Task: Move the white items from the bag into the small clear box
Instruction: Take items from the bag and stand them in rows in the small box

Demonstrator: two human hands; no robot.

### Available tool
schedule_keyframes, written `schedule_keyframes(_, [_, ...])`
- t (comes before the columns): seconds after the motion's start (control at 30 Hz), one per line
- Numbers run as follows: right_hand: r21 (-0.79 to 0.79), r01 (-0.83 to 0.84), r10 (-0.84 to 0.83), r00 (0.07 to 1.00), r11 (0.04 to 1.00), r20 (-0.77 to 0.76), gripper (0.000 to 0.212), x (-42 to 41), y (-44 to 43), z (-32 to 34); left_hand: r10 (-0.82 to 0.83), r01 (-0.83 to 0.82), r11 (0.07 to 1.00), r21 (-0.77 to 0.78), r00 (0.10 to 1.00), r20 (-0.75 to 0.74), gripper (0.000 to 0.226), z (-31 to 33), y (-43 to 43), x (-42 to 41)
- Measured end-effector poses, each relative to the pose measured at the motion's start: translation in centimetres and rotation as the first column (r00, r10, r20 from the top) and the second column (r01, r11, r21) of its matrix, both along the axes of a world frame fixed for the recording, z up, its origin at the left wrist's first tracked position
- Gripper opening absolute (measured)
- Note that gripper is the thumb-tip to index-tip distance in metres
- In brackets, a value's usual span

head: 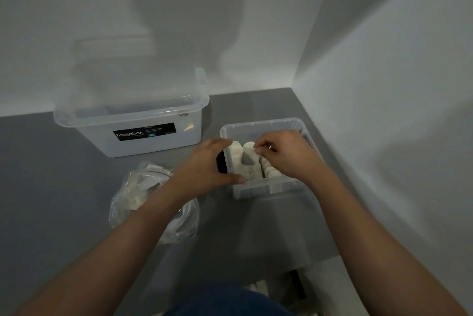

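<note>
Head view: the right hand (pixel 284 155) pinches a lumpy white foam piece (pixel 248 155) standing inside the small clear plastic box (pixel 266 189); the left hand (pixel 204 166) grasps another white piece (pixel 235 157) by the box's left wall. Left of the box lies a crumpled clear plastic bag (pixel 153 203) with more.

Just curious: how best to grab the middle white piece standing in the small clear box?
Pinch its top edge from above, as the right hand does: the middle white piece stands upright between neighbours, with small clear box walls blocking its sides.
</note>
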State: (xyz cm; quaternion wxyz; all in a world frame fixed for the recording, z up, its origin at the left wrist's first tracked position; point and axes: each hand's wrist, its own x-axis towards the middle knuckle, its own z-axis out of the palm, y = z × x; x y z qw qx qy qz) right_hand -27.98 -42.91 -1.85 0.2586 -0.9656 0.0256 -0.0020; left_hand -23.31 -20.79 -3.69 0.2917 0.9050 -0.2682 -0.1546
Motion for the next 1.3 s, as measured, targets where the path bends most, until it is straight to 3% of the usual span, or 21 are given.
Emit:
schedule_keyframes(0.1, [0.038,0.0,0.002,0.998,0.999,-0.058,0.012,0.6,-0.4,-1.4,-0.034,0.034,0.996,0.083,0.999,-0.003,0.098,-1.1,0.1,-0.1])
schedule_keyframes(0.5, [-0.045,-0.187,0.158,0.917,0.981,-0.366,0.012,3.1,0.9,-4.4,-0.002,0.001,0.997,0.08,1.0,0.018,0.102,-1.5,0.0,-0.3])
schedule_keyframes(0.77, [-0.151,-0.198,0.125,0.911,0.969,-0.393,0.015,3.9,1.2,-5.3,-0.021,0.018,0.997,0.073,0.999,0.038,0.101,-1.7,0.1,-0.3])
schedule_keyframes(0.9, [-0.106,-0.024,0.0,0.975,0.994,-0.224,0.016,2.4,0.4,-3.1,-0.037,0.036,0.999,0.029,0.998,0.051,0.091,-1.8,1.0,-0.4])
schedule_keyframes(1.07, [0.23,0.261,-0.294,0.948,0.937,0.122,0.014,-3.0,3.2,-0.8,0.121,-0.092,0.985,-0.146,0.972,0.2,0.044,-2.6,6.8,-0.6])
schedule_keyframes(1.17, [0.363,0.248,-0.349,0.904,0.898,0.246,0.016,-5.3,7.7,-1.4,0.238,-0.194,0.965,-0.176,0.929,0.283,0.029,-4.3,11.6,-0.6])
schedule_keyframes(1.3, [0.362,0.103,-0.222,0.926,0.927,0.304,0.018,-6.5,14.4,-3.7,0.284,-0.25,0.959,-0.134,0.872,0.398,0.025,-6.6,16.8,-0.7])
